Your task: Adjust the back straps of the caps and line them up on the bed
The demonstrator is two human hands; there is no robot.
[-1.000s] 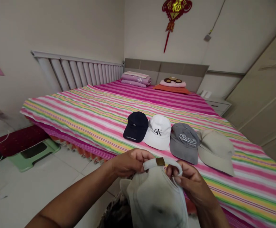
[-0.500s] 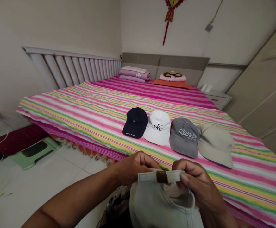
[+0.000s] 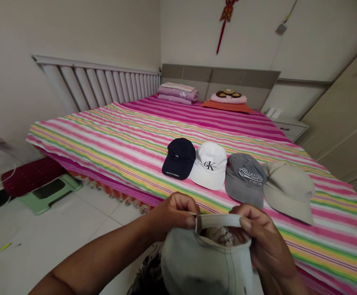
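Note:
A pale grey-green baseball cap (image 3: 207, 262) hangs at the bottom of the view, its back opening facing up toward me. My left hand (image 3: 178, 215) pinches the left end of its back strap, where the brown buckle sits, partly under the thumb. The strap's other end is gripped by my right hand (image 3: 258, 229), thumb on top. Beyond my hands, a navy cap (image 3: 180, 157), a white cap (image 3: 209, 172), a grey cap (image 3: 245, 182) and a beige cap (image 3: 289, 190) lie in a row on the bed, brims toward me.
A striped sheet covers the bed (image 3: 105, 139). Folded purple bedding (image 3: 178, 94) and an orange pillow (image 3: 226, 107) rest near the headboard (image 3: 240, 82). On the tiled floor at left stands a green stool (image 3: 51, 192). A white nightstand (image 3: 292, 128) is at far right.
The strap's buckle has shifted from mid-strap to my left fingers. The cap has tilted, so its back opening shows more. The caps on the bed stay put.

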